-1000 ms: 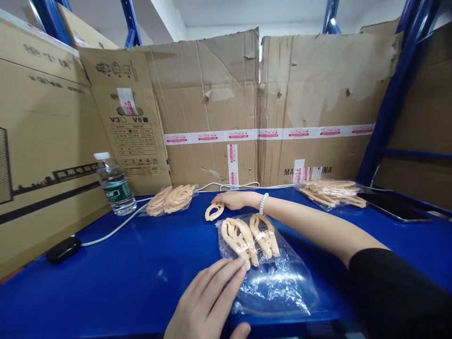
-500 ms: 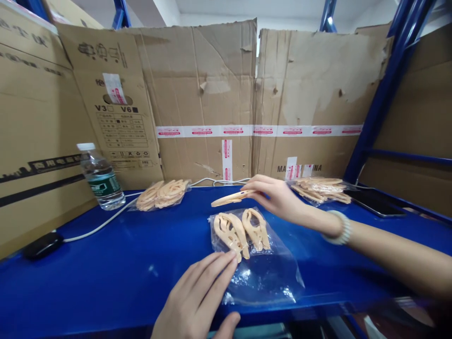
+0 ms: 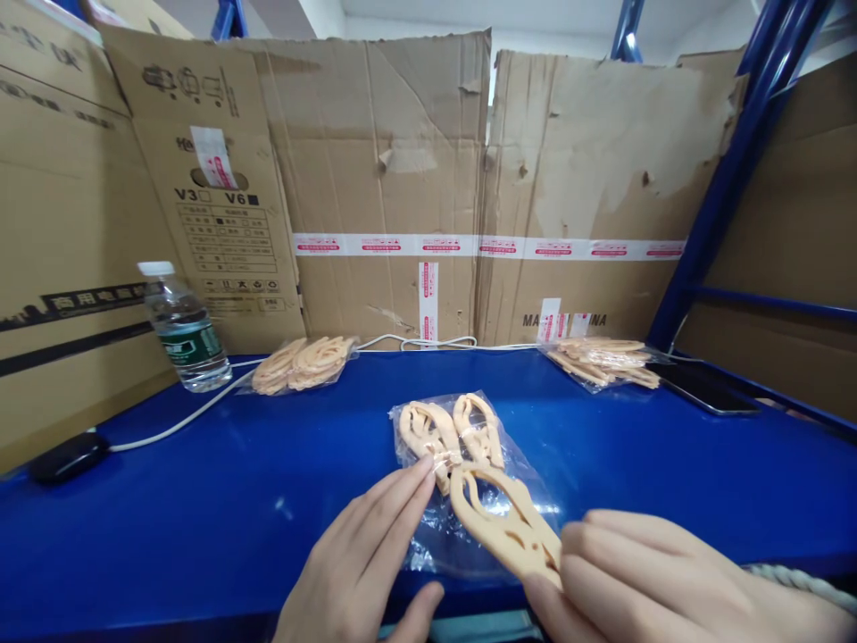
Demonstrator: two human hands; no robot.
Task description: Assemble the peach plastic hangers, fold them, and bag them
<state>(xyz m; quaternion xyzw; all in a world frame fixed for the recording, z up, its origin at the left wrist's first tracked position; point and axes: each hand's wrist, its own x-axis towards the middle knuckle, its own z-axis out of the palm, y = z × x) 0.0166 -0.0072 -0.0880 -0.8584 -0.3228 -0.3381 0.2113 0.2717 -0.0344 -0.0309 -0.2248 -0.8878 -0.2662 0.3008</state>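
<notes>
A clear plastic bag (image 3: 428, 545) lies flat near the front of the blue shelf, with beige folding hangers (image 3: 428, 429) inside at its far end. My left hand (image 3: 368, 554) rests over the bag's left side, fingers stretched out, fingertips at the lower end of the left bagged hanger. Between the thumb and fingers of my right hand (image 3: 629, 576) is another beige folding hanger (image 3: 502, 527), its looped end pointing away from me. This hanger is above the bag and overlaps the bagged ones in view; its near end is hidden by my fingers.
At the back left lies a bagged pile of beige pieces (image 3: 304, 364), beside a water bottle (image 3: 187, 335). Another bagged pile (image 3: 603, 359) and a dark phone (image 3: 703, 386) are at the back right. A white cable (image 3: 180, 424) runs to a black device (image 3: 67, 457). Cardboard (image 3: 381, 196) walls the back.
My right hand has come from behind the bag down to its near right side, bringing the hanger over the bag. My left hand stays on the bag.
</notes>
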